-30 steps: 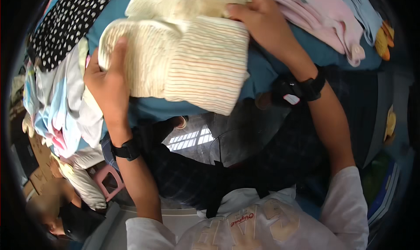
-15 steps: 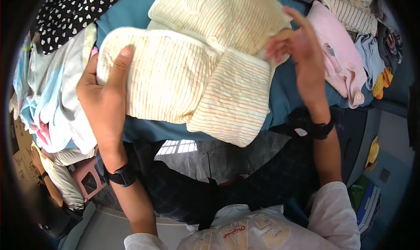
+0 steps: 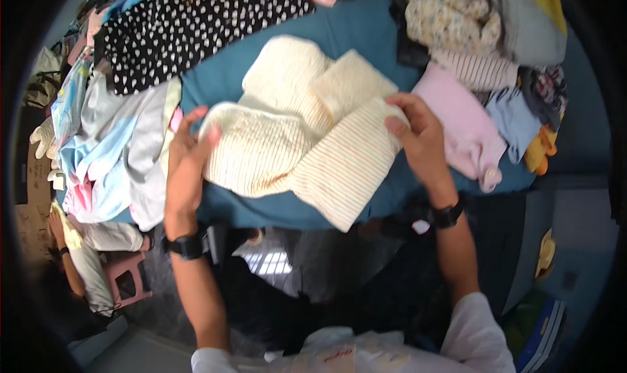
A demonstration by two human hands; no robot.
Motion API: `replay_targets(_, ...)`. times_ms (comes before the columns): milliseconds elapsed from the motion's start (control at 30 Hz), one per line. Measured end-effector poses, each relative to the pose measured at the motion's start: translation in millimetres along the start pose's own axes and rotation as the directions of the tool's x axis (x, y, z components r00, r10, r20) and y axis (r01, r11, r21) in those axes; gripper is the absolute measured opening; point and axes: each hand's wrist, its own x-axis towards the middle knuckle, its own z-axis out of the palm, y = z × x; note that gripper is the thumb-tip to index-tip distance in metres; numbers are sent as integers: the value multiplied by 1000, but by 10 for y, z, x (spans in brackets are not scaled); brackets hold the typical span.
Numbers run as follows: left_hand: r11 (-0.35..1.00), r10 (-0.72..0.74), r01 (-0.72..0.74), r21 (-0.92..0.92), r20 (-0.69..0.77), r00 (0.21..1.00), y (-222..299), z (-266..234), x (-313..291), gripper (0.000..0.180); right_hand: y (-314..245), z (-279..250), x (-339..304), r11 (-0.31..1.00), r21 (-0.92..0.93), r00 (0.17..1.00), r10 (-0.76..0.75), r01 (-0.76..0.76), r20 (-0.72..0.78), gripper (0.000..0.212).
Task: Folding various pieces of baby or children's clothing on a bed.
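Observation:
A cream baby garment with thin tan stripes is spread, partly folded, over the blue-covered surface in front of me. My left hand pinches its left edge between thumb and fingers. At the right, my right hand grips the upper corner of a folded striped flap. Behind that flap another folded part lies turned inward, and the rest of the garment reaches away from me. The front edge is lifted a little and bulges. Fingertips under the cloth are partly hidden.
Black cloth with white hearts lies far left, above grey and pastel clothes. A pink garment is at right, beside a blue piece and a heap of folded clothes. Another person's hand and a pink stool show lower left.
My right hand, apart from the cloth with fingers spread before, now grips the flap's corner. The garment's far right part has been folded inward. The view has shifted, showing more of the far side.

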Motion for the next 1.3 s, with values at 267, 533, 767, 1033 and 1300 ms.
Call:
replay_targets(267,992,-74,57,114,146,987,83,-206,-1,77,-88,8,60,942,183,931,221,-280,289,33)
replay_targets(533,983,-9,6,184,12,1000,27,-49,98,74,25,91,68,904,-41,803,398,-426,443,49)
replay_targets(767,949,-25,17,316,21,999,-2,3,103,67,-350,452,-322,874,136,285,3,-466,958,54)
replay_targets(1033,964,-30,24,266,22,999,-17,-64,119,58,-11,172,66,959,-263,984,-61,104,167,36)
replay_targets(1300,961,-16,33,273,-67,998,-7,-65,103,47,335,184,214,438,-814,897,-390,381,210,26)
